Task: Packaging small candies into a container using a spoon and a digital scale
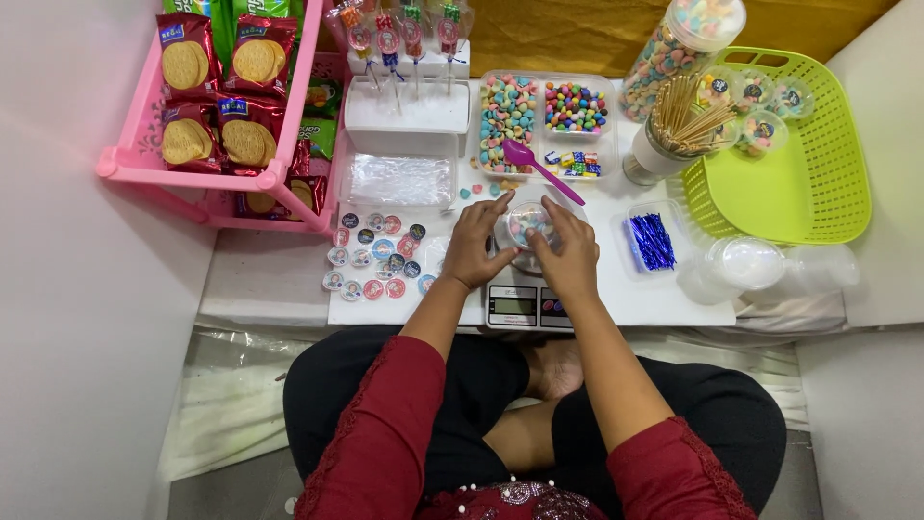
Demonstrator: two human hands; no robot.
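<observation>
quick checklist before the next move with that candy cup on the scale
1. Both hands on the cup: left hand and right hand flank the small clear candy cup: ok.
2. Cup sits on the digital scale: ok.
3. Scale reading: too small to read: cannot tell.
4. Cup lid seated: cannot tell.
5. Purple scoop within reach, resting on the candy tray: ok.
6. Round stickers laid out beside the left hand: ok.
</observation>
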